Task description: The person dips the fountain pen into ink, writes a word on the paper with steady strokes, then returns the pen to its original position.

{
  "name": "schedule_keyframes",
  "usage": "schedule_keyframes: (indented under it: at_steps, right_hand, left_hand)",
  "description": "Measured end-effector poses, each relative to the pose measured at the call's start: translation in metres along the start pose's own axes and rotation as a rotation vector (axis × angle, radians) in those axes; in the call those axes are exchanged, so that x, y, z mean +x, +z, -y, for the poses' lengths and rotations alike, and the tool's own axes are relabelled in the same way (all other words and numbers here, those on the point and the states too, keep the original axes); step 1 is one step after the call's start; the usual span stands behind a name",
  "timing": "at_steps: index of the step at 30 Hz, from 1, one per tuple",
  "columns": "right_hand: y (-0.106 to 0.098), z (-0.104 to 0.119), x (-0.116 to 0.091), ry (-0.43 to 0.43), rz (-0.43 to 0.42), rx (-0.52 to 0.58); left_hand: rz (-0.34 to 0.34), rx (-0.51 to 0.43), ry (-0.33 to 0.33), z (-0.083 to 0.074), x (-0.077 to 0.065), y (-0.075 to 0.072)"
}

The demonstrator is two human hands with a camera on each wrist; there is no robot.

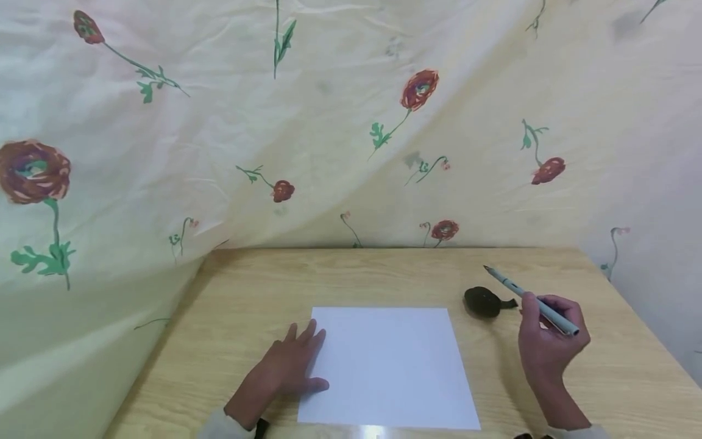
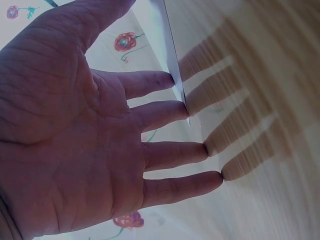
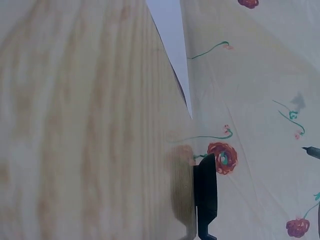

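A white sheet of paper (image 1: 389, 372) lies on the wooden table. My left hand (image 1: 290, 366) rests at its left edge with fingers spread, the thumb over the paper. In the left wrist view, the straight fingers of the left hand (image 2: 100, 135) touch down along the paper's edge (image 2: 162, 35) and the wood beside it. To the right of the sheet, my right hand (image 1: 551, 335) pinches a slim grey-blue pen (image 1: 559, 318), raised with its dark tip towards the upper left. Only the pen's tip end (image 3: 312, 152) enters the right wrist view.
A black rounded object (image 1: 482, 302) with a short narrow handle lies between the paper and my right hand, seen edge-on as a low black shape (image 3: 206, 192) in the right wrist view. Behind the table (image 1: 356, 268) and along its sides hangs a flowered cloth (image 1: 329, 122).
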State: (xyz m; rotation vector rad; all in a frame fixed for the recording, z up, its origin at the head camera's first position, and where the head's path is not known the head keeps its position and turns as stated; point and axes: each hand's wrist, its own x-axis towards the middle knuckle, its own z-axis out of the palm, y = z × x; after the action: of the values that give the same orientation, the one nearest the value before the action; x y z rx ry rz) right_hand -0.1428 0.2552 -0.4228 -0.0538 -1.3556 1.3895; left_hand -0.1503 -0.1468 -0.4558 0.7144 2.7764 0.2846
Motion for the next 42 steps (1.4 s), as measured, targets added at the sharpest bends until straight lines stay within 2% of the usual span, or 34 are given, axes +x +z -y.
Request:
schedule_keyframes:
  at_steps: [4,10,14,17,19,21,28,30,34,42]
  right_hand:
    - [0.001,0.0,0.001,0.004,0.033,-0.01]
    - [-0.001,-0.005,0.0,0.055,0.117,0.179]
    - [-0.004,-0.01,0.003,0.07,0.151,0.241]
    - [-0.005,-0.014,0.004,0.064,0.146,0.259]
    - [-0.005,-0.016,0.004,0.056,0.136,0.25]
    - [-0.005,-0.015,0.004,0.043,0.129,0.197]
    - [-0.003,-0.008,0.002,-0.002,0.11,-0.127]
    - [-0.005,-0.012,0.002,0.004,0.12,-0.167]
    - [-0.009,-0.02,0.001,0.006,0.169,-0.188]
    - [-0.011,-0.022,0.001,0.117,0.223,0.007]
  left_hand:
    - [-0.002,0.0,0.0,0.002,0.001,0.0]
    - [0.001,-0.012,0.001,0.002,0.001,0.001]
    - [-0.006,-0.018,0.011,0.0,0.002,0.002]
    - [-0.008,-0.024,0.006,-0.002,0.002,0.001]
    - [-0.008,-0.025,0.005,-0.003,0.001,-0.001]
    - [-0.004,-0.021,0.005,-0.004,0.001,-0.003]
    - [0.004,-0.024,0.001,-0.005,-0.001,-0.007]
    - [0.008,-0.025,-0.002,-0.005,-0.001,-0.007]
    - [0.018,-0.019,-0.009,-0.003,0.0,-0.007]
    - [0.022,-0.01,-0.008,-0.001,0.001,-0.005]
